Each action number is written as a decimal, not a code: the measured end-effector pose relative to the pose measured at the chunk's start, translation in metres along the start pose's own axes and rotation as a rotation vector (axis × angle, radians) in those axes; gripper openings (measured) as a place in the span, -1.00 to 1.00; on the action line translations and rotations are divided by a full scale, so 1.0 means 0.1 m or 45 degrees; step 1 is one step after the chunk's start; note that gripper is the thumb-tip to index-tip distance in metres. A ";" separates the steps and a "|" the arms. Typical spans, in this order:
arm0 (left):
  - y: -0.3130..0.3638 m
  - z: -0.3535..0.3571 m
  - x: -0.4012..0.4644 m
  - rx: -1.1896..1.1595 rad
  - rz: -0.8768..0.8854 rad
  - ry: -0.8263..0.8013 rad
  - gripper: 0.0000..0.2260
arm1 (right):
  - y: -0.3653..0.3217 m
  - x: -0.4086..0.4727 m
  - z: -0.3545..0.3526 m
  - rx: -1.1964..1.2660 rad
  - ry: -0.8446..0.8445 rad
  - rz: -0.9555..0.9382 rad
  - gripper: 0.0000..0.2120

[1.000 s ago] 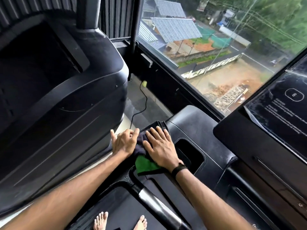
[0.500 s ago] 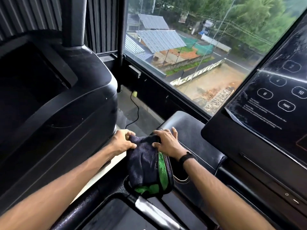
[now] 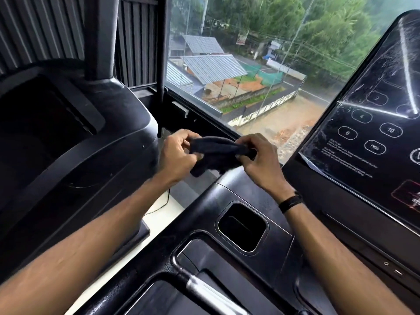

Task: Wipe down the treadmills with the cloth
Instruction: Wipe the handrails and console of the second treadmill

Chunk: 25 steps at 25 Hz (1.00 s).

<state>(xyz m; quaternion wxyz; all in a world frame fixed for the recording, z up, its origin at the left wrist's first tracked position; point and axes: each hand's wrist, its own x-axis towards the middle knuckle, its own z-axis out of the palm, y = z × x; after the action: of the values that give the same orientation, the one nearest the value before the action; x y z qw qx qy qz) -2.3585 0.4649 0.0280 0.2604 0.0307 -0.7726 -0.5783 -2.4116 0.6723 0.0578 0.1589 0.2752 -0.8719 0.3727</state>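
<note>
The dark, bunched cloth [image 3: 218, 153] hangs pinched between left hand [image 3: 178, 155] and right hand [image 3: 259, 160].

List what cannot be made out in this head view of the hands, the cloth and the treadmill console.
- Dark bunched cloth: its ends are hidden inside the left hand and right hand; no other side of it shows.
- Glossy black treadmill console panel: cut off by the right edge; its small white text is too small to read.
- Rectangular recessed pocket: its inside is too dark to tell.
</note>
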 end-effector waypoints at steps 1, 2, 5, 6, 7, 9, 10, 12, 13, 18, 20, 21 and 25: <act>-0.04 0.00 -0.10 0.030 0.057 -0.007 -0.76 | -0.01 -0.08 -0.01 -0.017 -0.030 -0.061 -0.72; -0.15 -0.01 -0.25 0.072 0.084 -0.047 -0.79 | 0.00 -0.20 0.00 -0.071 -0.115 -0.104 -0.71; -0.60 -0.11 -0.79 0.292 -0.028 -0.512 -0.80 | 0.06 -0.66 0.11 -0.453 -0.903 0.011 -0.75; -0.71 -0.13 -0.97 0.369 -0.054 -0.702 -0.79 | 0.03 -0.80 0.14 -0.597 -1.221 0.082 -0.84; -0.81 -0.15 -1.12 0.405 -0.035 -0.788 -0.78 | 0.02 -0.88 0.21 -0.673 -1.360 0.129 -0.85; -0.88 -0.14 -1.26 0.301 -0.043 -0.678 -0.74 | -0.05 -0.90 0.39 -0.691 -1.077 0.094 -0.64; -0.88 -0.14 -1.27 0.231 -0.097 -0.557 -0.73 | -0.08 -0.86 0.53 -0.669 -0.814 0.047 -0.60; -0.91 -0.13 -1.22 0.235 -0.200 -0.309 -0.77 | -0.10 -0.81 0.85 -0.664 -0.640 0.059 -0.45; -0.95 -0.13 -1.19 0.279 -0.262 -0.215 -0.81 | -0.07 -0.85 1.02 -0.713 -0.719 0.105 -0.34; -1.05 0.04 -1.28 0.460 -0.440 -0.054 -0.53 | 0.24 -1.02 1.44 -0.821 -0.830 0.228 -0.28; -1.08 0.12 -1.36 0.525 -0.319 -0.161 -0.43 | 0.35 -0.83 1.43 -0.818 -0.791 0.226 -0.33; -1.10 0.15 -1.40 0.552 -0.250 -0.237 -0.40 | 0.46 -0.71 1.43 -0.841 -0.780 0.238 -0.35; -1.12 0.16 -1.41 0.655 -0.185 -0.255 -0.34 | 1.03 -0.10 1.43 -1.016 -0.900 0.255 -0.44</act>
<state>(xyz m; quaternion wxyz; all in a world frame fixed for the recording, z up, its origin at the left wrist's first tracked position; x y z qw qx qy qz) -2.2723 0.4915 -0.1291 0.1243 0.0939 -0.9115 -0.3807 -2.4749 0.6290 -0.1012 -0.0883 0.2176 -0.9679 -0.0893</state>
